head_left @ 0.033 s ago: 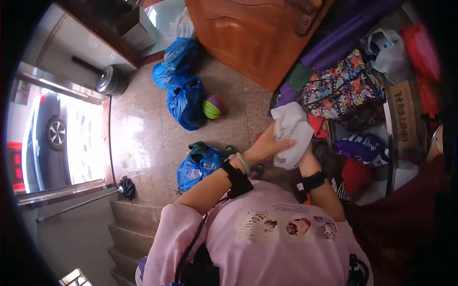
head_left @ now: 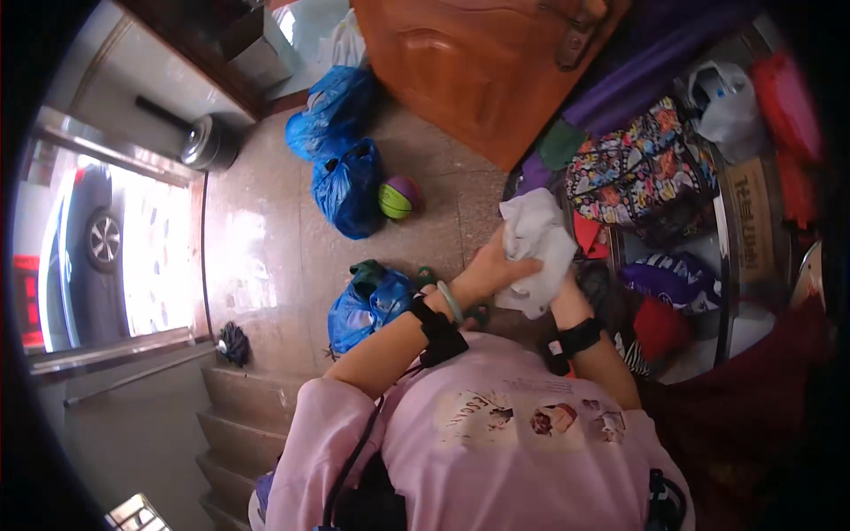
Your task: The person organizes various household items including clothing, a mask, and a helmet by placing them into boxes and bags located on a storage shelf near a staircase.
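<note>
A crumpled white cloth (head_left: 542, 243) is held up in front of my body, its upper part bunched and its lower part hanging. My left hand (head_left: 498, 268) grips its left side, with the thumb lying across the front. On the lower right, my right hand (head_left: 567, 296) reaches in behind the cloth, which hides its fingers. A pale bangle (head_left: 450, 303) circles my left wrist, and both wrists carry black straps.
Blue plastic bags (head_left: 348, 190) stand on the tiled floor beside a green and purple ball (head_left: 398, 197). Another blue bag (head_left: 363, 310) is near my left forearm. Steps (head_left: 243, 411) descend at lower left. A patterned bag (head_left: 637, 168) rests at right, below a wooden door (head_left: 460, 71).
The white cloth has shifted slightly left and its folds have changed a little. Both hands stay at it.
</note>
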